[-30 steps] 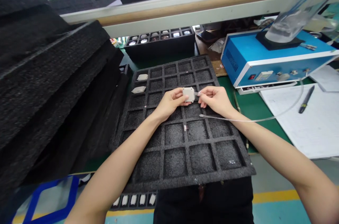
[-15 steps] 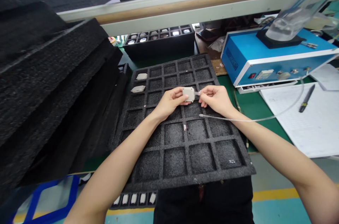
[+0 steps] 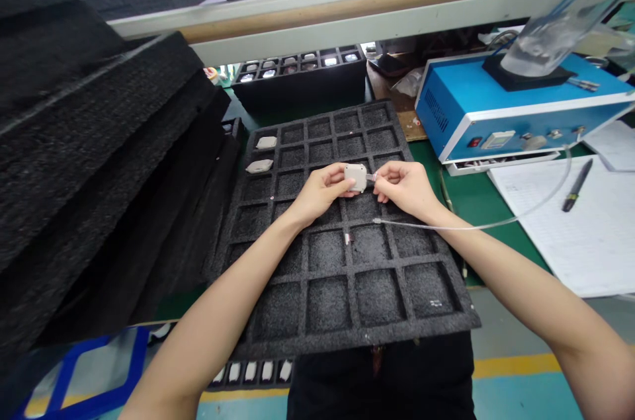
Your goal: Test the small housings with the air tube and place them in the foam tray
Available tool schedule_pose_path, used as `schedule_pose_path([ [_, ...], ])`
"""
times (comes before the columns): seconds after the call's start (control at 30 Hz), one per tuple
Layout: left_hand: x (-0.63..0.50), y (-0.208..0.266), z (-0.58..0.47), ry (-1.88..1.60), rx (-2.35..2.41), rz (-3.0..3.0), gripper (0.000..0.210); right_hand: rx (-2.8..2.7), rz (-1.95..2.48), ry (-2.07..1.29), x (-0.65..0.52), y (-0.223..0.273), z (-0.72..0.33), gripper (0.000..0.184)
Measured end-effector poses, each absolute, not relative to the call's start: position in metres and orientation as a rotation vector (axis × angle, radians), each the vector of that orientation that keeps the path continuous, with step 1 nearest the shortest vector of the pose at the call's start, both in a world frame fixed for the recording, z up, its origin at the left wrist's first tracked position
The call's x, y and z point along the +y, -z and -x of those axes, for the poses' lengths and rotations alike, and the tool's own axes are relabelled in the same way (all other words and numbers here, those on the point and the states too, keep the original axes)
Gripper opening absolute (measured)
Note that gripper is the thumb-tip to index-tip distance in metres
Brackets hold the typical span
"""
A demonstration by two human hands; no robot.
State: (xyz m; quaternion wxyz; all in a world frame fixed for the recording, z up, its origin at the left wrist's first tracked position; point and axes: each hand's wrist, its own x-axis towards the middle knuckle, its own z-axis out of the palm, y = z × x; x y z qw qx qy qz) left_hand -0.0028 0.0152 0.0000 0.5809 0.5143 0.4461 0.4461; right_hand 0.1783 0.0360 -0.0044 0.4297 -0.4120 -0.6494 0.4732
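My left hand (image 3: 325, 190) is closed around a small light-grey, rounded-square case (image 3: 356, 178), thumb lying on its face. At the case's right side my right hand (image 3: 404, 187) pinches a short thin strip (image 3: 370, 177) that reaches to the case; its far end is hidden by the fingertips. Both hands are above a black foam tray (image 3: 380, 325) with square pockets. Two similar pale cases, a farther one (image 3: 266, 143) and a nearer one (image 3: 259, 167), lie in the tray's left pockets. A small pinkish-white piece (image 3: 347, 239) rests on a divider below the hands.
A clear thin tube (image 3: 476, 228) crosses my right forearm from a blue machine (image 3: 520, 106) carrying a clear cylinder (image 3: 540, 43). Paper (image 3: 550, 235) with a pen (image 3: 577, 186) lies right. Black foam trays (image 3: 114, 142) are stacked left; a filled black tray (image 3: 297, 89) stands behind.
The hands keep the same hold on the case and strip, with hardly any movement. The whole view has shifted very slightly.
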Motion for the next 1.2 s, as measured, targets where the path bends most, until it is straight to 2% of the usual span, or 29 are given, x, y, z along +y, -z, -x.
schedule_pose_path([
  [0.53,0.0152,0.0026,0.0041,-1.029,1.054,-1.317,0.034,-1.660,1.083,-1.038,0.0346,0.0061,-0.1788,0.006],
  [1.1,0.0177,0.0029,0.0067,-1.003,1.000,-1.251,0.035,-1.644,0.995,-1.235,0.0336,0.0042,-0.1785,0.004],
  [1.2,0.0172,0.0039,0.0078,-1.008,0.964,-1.177,0.039,-1.648,0.934,-1.321,0.0332,0.0017,-0.1801,0.013],
])
